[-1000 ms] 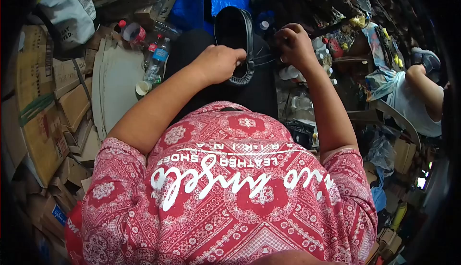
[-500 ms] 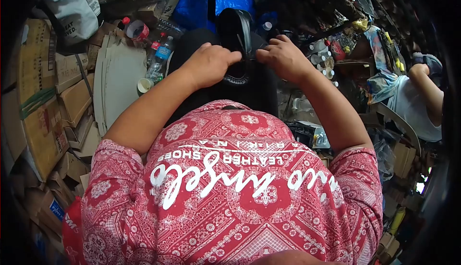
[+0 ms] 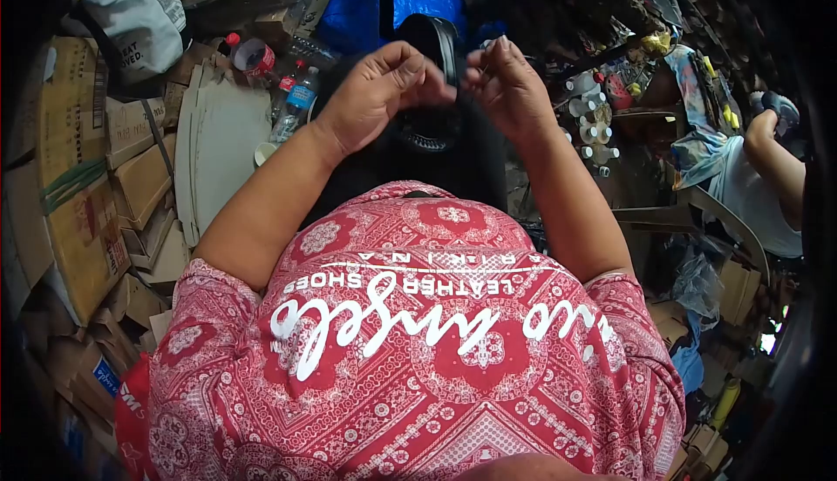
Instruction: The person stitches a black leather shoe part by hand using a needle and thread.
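A black shoe (image 3: 427, 137) rests on my lap between my knees, its upper part rising behind my hands. My left hand (image 3: 379, 93) is raised over the shoe's left side, thumb and fingertips pinched together, slightly blurred. Level with it on the right, my right hand (image 3: 510, 84) is also up, its thumb and forefinger closed together. Anything thin between the fingertips is too small to make out. A gap separates the two hands, and the black shoe shows behind it.
A blue bag (image 3: 357, 6) lies beyond my knees. Plastic bottles (image 3: 298, 98) and a pale board (image 3: 222, 150) are at the left, beside cardboard (image 3: 74, 185). Several small white bottles (image 3: 597, 119) stand at the right. Another person's arm (image 3: 776, 163) shows at the far right.
Both hands have lifted away from the shoe and turned, with fingertips now pointing upward. The forearms have drawn nearer to my body.
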Available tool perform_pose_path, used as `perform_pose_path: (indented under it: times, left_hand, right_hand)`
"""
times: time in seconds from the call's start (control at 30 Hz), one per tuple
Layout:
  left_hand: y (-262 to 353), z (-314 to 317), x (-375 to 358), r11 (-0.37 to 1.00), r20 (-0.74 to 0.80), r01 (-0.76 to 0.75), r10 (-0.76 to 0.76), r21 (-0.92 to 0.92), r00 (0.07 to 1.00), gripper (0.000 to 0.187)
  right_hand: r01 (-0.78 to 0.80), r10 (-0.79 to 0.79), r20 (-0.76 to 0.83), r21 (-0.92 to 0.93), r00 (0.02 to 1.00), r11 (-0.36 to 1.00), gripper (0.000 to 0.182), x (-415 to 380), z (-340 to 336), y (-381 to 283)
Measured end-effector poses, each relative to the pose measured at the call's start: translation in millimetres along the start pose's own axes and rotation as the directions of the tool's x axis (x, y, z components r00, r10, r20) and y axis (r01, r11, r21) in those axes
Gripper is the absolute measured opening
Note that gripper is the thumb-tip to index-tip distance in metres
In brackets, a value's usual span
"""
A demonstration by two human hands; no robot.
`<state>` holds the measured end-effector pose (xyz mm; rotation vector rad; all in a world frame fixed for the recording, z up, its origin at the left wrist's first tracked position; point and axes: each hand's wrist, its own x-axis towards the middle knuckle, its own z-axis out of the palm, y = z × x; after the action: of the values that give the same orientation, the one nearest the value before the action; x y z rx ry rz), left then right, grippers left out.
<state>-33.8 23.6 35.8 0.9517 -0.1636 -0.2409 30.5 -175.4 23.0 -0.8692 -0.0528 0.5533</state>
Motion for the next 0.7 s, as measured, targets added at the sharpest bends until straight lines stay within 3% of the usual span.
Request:
perform_pose_path:
  times: [0.03,0.1,0.17,0.23,0.27,0.3,0.33,0.37,0.4,0.43,0.47,0.5,0.53,0.57,0.63,0.67,0.7]
  left_hand:
    - [-5,-9,-3,1.0,-0.001,0.002,-0.002,0.001,1.0,0.011]
    - [-10,-45,-17,0.994,-0.102,0.109,-0.106,0.02,0.989,0.01]
    - [1,-87,-40,0.997,-0.311,0.007,0.016,0.071,0.95,0.01]
    - [27,-128,-70,0.984,-0.431,-0.109,0.161,0.142,0.888,0.009]
    - [29,-130,-71,0.984,-0.435,-0.106,0.157,0.14,0.887,0.009]
    - [29,-132,-73,0.972,-0.466,-0.04,0.146,0.23,0.873,0.006]
    - [33,-122,-74,0.949,-0.497,0.032,0.136,0.314,0.857,0.004]
    - [25,-106,-61,0.854,-0.496,0.151,0.138,0.498,0.857,0.005]
    - [17,-93,-46,0.717,-0.431,0.215,0.131,0.663,0.893,0.018]
    - [12,-76,-30,0.641,-0.277,0.129,0.136,0.757,0.951,0.025]
    - [4,-60,-15,0.564,-0.119,0.032,0.117,0.825,0.986,0.033]
    - [-12,-58,2,0.364,0.077,-0.167,0.25,0.916,0.965,0.041]
    - [0,-29,9,0.332,-0.019,-0.014,0.095,0.943,0.995,0.053]
    - [-19,-36,22,0.467,-0.01,-0.032,0.087,0.884,0.996,0.062]
    - [-28,-30,36,0.384,0.035,-0.092,0.154,0.919,0.988,0.067]
    - [-29,-31,42,0.385,0.034,-0.091,0.152,0.918,0.988,0.067]
    - [-27,-31,47,0.363,0.033,-0.071,0.11,0.929,0.993,0.062]
  right_hand:
    - [0.0,0.0,-0.001,0.002,1.0,1.0,0.016,0,-7,-2]
    - [0.042,-0.051,-0.02,-0.311,0.999,0.95,0.022,-2,-37,-14]
    - [0.023,-0.217,-0.317,-0.519,0.923,0.854,0.023,-24,-55,-44]
    - [0.074,-0.352,-0.365,-0.596,0.862,0.799,0.015,-43,-123,-76]
    - [0.194,-0.575,-0.144,-0.852,0.806,0.486,0.016,-49,-167,-77]
    - [0.188,-0.568,-0.147,-0.852,0.81,0.489,0.016,-49,-162,-74]
    - [0.057,-0.397,-0.226,-0.807,0.889,0.588,0.018,-50,-145,-69]
    - [-0.08,-0.214,-0.288,-0.748,0.933,0.659,0.021,-50,-126,-63]
    - [-0.13,-0.111,-0.262,-0.75,0.959,0.648,0.021,-46,-101,-56]
    - [-0.034,-0.108,-0.119,-0.813,0.987,0.581,0.019,-37,-89,-46]
    - [-0.06,-0.093,-0.122,-0.863,0.988,0.501,0.018,-36,-60,-41]
    - [0.066,-0.09,0.03,-0.898,0.996,0.434,0.018,-28,-53,-34]
    - [0.13,-0.074,0.111,-0.92,0.991,0.37,0.018,-24,-44,-30]
    - [0.198,-0.053,0.19,-0.931,0.98,0.306,0.018,-19,-36,-27]
    - [0.21,-0.008,0.213,-0.952,0.977,0.225,0.016,-11,-28,-24]
    - [0.221,0.04,0.229,-0.965,0.973,0.143,0.014,-8,-28,-24]
    - [0.22,0.04,0.228,-0.965,0.973,0.144,0.014,-7,-27,-26]
